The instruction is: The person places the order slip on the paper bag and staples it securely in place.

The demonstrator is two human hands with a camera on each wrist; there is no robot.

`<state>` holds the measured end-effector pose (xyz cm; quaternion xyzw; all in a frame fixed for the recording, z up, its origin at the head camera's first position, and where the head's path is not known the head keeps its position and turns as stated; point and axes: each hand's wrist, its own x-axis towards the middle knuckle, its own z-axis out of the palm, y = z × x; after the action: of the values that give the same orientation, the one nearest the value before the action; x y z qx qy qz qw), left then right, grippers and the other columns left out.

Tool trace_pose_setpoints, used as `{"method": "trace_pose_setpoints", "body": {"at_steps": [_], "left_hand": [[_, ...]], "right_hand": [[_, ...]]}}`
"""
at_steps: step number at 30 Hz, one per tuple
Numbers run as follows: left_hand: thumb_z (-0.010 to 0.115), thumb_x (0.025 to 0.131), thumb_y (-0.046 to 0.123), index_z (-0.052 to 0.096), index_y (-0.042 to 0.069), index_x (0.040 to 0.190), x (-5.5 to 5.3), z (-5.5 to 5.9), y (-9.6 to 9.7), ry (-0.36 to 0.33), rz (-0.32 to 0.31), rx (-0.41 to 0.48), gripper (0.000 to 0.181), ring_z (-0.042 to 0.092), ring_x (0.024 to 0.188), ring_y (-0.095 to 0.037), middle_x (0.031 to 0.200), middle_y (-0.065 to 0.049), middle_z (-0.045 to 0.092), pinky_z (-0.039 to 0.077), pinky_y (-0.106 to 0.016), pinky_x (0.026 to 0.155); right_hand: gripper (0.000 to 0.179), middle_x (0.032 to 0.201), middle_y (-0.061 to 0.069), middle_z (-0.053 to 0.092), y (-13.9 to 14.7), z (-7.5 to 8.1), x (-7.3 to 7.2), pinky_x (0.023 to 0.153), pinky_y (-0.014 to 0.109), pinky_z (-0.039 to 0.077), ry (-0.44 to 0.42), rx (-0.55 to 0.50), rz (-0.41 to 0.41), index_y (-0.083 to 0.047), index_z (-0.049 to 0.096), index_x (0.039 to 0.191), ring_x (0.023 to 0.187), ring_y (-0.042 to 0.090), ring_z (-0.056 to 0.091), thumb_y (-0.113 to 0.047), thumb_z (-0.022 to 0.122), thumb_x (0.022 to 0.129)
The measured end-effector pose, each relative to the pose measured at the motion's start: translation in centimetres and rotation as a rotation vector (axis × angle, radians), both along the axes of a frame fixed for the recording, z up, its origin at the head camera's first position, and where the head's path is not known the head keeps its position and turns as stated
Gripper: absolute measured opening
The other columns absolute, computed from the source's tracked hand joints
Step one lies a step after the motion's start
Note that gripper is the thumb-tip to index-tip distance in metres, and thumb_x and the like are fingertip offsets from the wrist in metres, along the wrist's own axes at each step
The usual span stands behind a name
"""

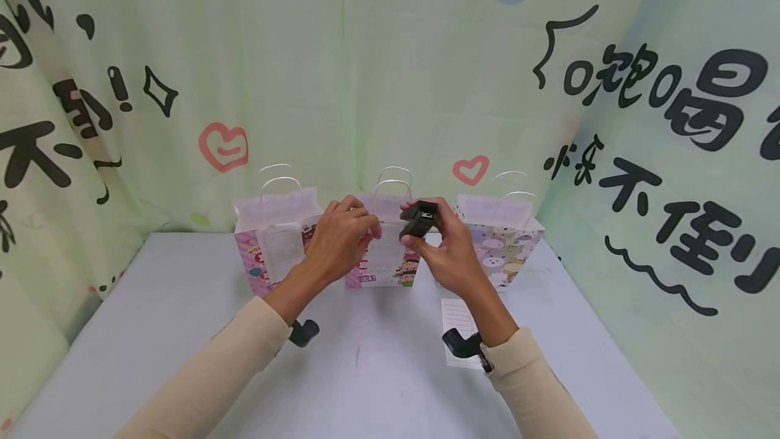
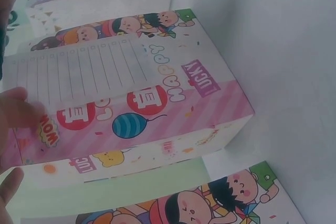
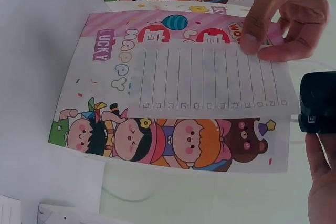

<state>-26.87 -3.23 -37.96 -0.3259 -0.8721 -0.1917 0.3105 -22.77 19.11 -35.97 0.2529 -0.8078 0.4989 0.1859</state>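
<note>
My left hand (image 1: 342,239) pinches the top of a lined paper sheet (image 3: 210,77) and the upper edge of the middle gift bag (image 3: 105,103) between thumb and fingers. The sheet lies against the bag's front, over its cartoon print. My right hand (image 1: 453,259) grips a black stapler (image 1: 419,219) beside the bag's top edge; in the right wrist view the stapler sits right at the sheet's top corner. The middle bag stands upright, its white handles (image 1: 394,175) rising behind my hands.
A gift bag (image 1: 246,249) on the left has a lined sheet (image 1: 280,249) on its front. On the right stands another bag (image 1: 506,249) with an animal print. One more lined sheet (image 1: 457,317) lies on the white table (image 1: 365,385), partly under my right forearm. A printed curtain hangs behind.
</note>
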Motion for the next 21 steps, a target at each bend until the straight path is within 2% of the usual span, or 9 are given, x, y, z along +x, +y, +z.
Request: {"method": "trace_pose_setpoints", "body": {"at_steps": [3, 10, 14, 18, 21], "left_hand": [[0.084, 0.089, 0.010, 0.082, 0.015, 0.091, 0.0, 0.1, 0.0, -0.006, 0.000, -0.007, 0.006, 0.062, 0.103, -0.021, 0.096, -0.002, 0.082, 0.051, -0.038, 0.088], [0.084, 0.088, 0.008, 0.081, 0.016, 0.090, 0.1, 0.2, 0.1, 0.021, -0.008, -0.010, 0.009, 0.063, 0.103, -0.021, 0.094, -0.002, 0.082, 0.051, -0.038, 0.088], [0.084, 0.088, 0.006, 0.081, 0.017, 0.089, 0.1, 0.3, 0.1, 0.030, -0.011, -0.012, 0.011, 0.063, 0.103, -0.021, 0.095, -0.001, 0.083, 0.051, -0.037, 0.087], [0.084, 0.088, 0.006, 0.082, 0.017, 0.090, 0.2, 0.2, 0.1, 0.015, -0.009, -0.020, 0.012, 0.063, 0.104, -0.020, 0.097, 0.000, 0.083, 0.051, -0.037, 0.089], [0.084, 0.088, 0.006, 0.082, 0.018, 0.091, 0.1, 0.2, 0.1, 0.006, -0.004, -0.023, 0.012, 0.062, 0.105, -0.020, 0.097, 0.000, 0.083, 0.050, -0.037, 0.089]], "right_hand": [[0.056, 0.139, 0.005, 0.071, -0.3, 0.0, -0.4, 0.123, 0.057, 0.039, 0.002, 0.029, 0.008, -0.014, 0.057, 0.139, 0.135, 0.025, 0.063, -0.013, 0.083, 0.089], [0.056, 0.134, 0.006, 0.072, -0.7, 0.0, -0.7, 0.102, 0.058, 0.054, -0.010, 0.098, -0.040, -0.017, 0.056, 0.141, 0.124, 0.026, 0.064, -0.016, 0.083, 0.091], [0.056, 0.129, 0.008, 0.071, -0.8, 0.2, -0.8, 0.098, 0.055, 0.055, -0.015, 0.125, -0.038, -0.017, 0.056, 0.141, 0.119, 0.026, 0.064, -0.018, 0.082, 0.092], [0.056, 0.130, 0.009, 0.072, -0.8, 0.4, -1.2, 0.097, 0.054, 0.058, -0.022, 0.157, -0.013, -0.015, 0.055, 0.141, 0.122, 0.029, 0.065, -0.018, 0.082, 0.092], [0.056, 0.135, 0.010, 0.072, -0.9, 0.5, -1.5, 0.102, 0.055, 0.058, -0.039, 0.167, 0.021, -0.013, 0.055, 0.141, 0.128, 0.031, 0.067, -0.017, 0.081, 0.092]]}}
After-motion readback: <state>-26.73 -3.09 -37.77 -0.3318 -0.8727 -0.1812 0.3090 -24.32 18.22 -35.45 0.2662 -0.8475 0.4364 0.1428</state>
